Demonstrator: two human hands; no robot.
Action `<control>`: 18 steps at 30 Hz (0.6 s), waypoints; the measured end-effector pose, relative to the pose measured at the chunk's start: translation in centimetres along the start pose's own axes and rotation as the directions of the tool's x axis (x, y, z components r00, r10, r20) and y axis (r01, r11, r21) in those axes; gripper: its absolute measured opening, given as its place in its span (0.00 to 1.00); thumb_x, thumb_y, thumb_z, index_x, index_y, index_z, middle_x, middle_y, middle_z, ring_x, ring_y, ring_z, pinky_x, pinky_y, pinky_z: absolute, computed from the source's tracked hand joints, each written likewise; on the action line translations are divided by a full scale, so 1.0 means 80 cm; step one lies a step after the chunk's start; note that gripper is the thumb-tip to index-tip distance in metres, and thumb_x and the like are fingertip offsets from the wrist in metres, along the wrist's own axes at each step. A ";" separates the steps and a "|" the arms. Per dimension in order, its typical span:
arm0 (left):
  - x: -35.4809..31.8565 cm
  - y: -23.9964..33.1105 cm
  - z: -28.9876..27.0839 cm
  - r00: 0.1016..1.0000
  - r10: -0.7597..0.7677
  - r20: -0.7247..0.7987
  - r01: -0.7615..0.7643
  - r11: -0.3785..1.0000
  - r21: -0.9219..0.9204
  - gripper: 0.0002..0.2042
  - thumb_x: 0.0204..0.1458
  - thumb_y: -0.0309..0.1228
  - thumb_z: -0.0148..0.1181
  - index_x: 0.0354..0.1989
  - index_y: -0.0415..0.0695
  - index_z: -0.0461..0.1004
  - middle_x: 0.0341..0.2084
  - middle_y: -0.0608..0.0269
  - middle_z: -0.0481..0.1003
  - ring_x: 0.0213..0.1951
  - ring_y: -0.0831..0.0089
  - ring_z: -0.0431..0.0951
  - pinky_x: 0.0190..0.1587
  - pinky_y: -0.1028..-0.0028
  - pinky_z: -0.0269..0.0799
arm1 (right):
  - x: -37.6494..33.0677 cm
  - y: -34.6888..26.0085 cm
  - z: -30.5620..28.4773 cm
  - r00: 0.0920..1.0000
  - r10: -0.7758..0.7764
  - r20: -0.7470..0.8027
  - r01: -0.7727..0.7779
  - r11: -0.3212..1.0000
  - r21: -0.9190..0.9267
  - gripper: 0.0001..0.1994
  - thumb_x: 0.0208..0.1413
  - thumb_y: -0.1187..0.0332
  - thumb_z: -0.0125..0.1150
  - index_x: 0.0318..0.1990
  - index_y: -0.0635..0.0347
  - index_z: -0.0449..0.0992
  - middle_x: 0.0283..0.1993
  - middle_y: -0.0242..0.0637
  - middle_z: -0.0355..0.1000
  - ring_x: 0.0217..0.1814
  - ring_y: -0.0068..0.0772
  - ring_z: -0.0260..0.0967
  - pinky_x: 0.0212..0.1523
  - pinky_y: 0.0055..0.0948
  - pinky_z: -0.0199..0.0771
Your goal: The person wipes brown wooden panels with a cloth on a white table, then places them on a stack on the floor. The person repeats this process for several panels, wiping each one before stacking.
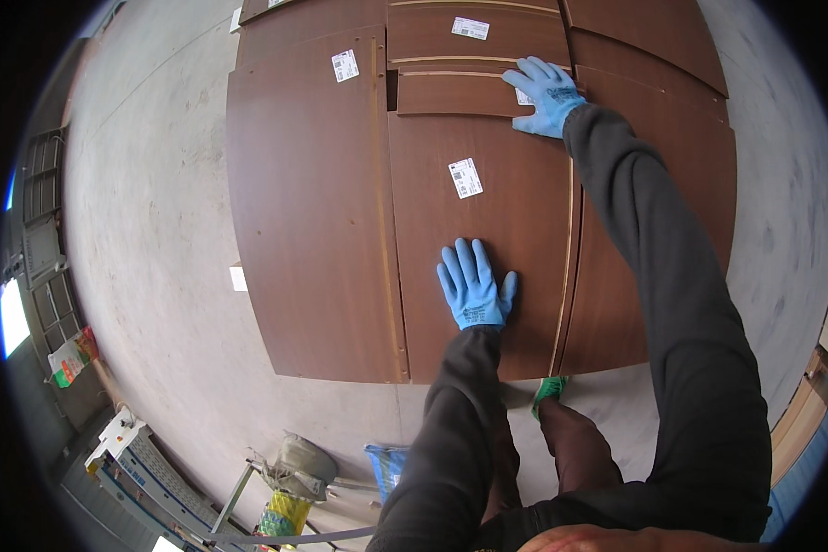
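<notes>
Both my hands wear light blue gloves. My left hand [474, 285] lies flat, fingers spread, on a brown wood panel [474, 221] that bears a white label [465, 178]. Farther off to the right, my right hand [546, 97] rests with fingers apart on a narrow brown strip panel [455, 94], near the seam with the right-hand panels. It partly covers another white label [523, 97]. To the left lies a large brown panel [308, 202] with small holes and a label near its far corner. Neither hand grips anything.
More brown panels [653, 230] lie on the right and at the far side. Grey concrete floor [147, 184] surrounds the stack. At the lower left stand a metal-framed cart [239, 492] with bags and a long white-blue machine [170, 478]. Boards [800, 414] lie at the right edge.
</notes>
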State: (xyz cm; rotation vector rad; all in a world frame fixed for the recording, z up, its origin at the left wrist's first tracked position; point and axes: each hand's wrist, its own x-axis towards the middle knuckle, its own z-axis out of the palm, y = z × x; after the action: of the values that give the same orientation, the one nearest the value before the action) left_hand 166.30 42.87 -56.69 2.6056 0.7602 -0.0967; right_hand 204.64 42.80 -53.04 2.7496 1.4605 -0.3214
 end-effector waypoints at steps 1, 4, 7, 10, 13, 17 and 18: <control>0.000 -0.001 0.001 1.000 0.005 -0.003 -0.005 1.000 0.019 0.46 0.61 0.57 0.57 0.79 0.38 0.51 0.79 0.38 0.48 0.80 0.37 0.42 0.78 0.40 0.35 | 0.002 0.000 0.001 0.997 0.030 0.066 -0.031 1.000 0.001 0.45 0.51 0.47 0.72 0.76 0.44 0.63 0.80 0.49 0.54 0.85 0.54 0.43 0.83 0.52 0.40; 0.000 -0.003 0.005 1.000 -0.011 0.015 0.011 1.000 0.017 0.46 0.61 0.57 0.57 0.79 0.38 0.52 0.79 0.38 0.48 0.80 0.37 0.42 0.79 0.40 0.34 | 0.007 -0.001 0.002 0.998 0.034 0.057 -0.033 0.999 -0.011 0.45 0.49 0.48 0.73 0.76 0.44 0.63 0.80 0.48 0.54 0.85 0.53 0.43 0.83 0.51 0.40; 0.000 -0.003 0.006 0.998 0.024 -0.059 -0.024 1.000 0.002 0.45 0.61 0.57 0.57 0.79 0.38 0.52 0.79 0.38 0.48 0.80 0.36 0.42 0.79 0.40 0.34 | 0.013 -0.002 0.000 0.998 0.017 0.060 -0.016 1.000 -0.004 0.45 0.48 0.49 0.74 0.76 0.43 0.63 0.79 0.48 0.55 0.84 0.53 0.44 0.83 0.52 0.40; 0.000 -0.002 0.006 0.999 0.022 -0.034 -0.022 1.000 0.006 0.45 0.61 0.56 0.57 0.79 0.38 0.52 0.79 0.38 0.47 0.79 0.36 0.42 0.79 0.40 0.34 | 0.018 -0.002 -0.001 0.999 0.011 0.049 -0.011 1.000 -0.003 0.45 0.46 0.49 0.74 0.75 0.44 0.64 0.77 0.47 0.58 0.83 0.51 0.47 0.83 0.51 0.39; -0.001 -0.002 0.007 0.997 0.031 -0.069 -0.030 1.000 0.010 0.45 0.62 0.56 0.57 0.79 0.39 0.51 0.79 0.38 0.47 0.79 0.36 0.42 0.79 0.40 0.34 | 0.020 -0.004 0.000 1.000 -0.006 0.016 0.006 1.000 -0.004 0.45 0.44 0.50 0.74 0.73 0.44 0.65 0.74 0.47 0.61 0.81 0.50 0.50 0.83 0.51 0.39; 0.000 0.000 0.007 0.999 0.013 -0.035 -0.013 1.000 0.020 0.45 0.62 0.57 0.56 0.80 0.39 0.51 0.79 0.38 0.46 0.80 0.37 0.42 0.79 0.40 0.33 | 0.020 -0.002 -0.002 1.000 -0.006 0.020 0.007 1.000 -0.016 0.45 0.42 0.51 0.74 0.72 0.43 0.66 0.71 0.46 0.63 0.79 0.50 0.52 0.82 0.51 0.40; 0.000 -0.001 0.007 0.999 0.014 -0.038 -0.014 1.000 0.023 0.45 0.62 0.57 0.56 0.80 0.39 0.50 0.80 0.38 0.46 0.80 0.37 0.42 0.79 0.40 0.33 | 0.021 -0.002 -0.002 1.000 -0.017 0.014 0.017 1.000 0.009 0.45 0.42 0.51 0.74 0.73 0.44 0.66 0.72 0.46 0.62 0.79 0.51 0.51 0.82 0.51 0.41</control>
State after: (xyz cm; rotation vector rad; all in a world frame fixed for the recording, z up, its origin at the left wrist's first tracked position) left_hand 166.28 42.65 -57.23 2.6409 0.7582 -0.0521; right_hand 205.44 44.25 -53.19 2.7368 1.4837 -0.3480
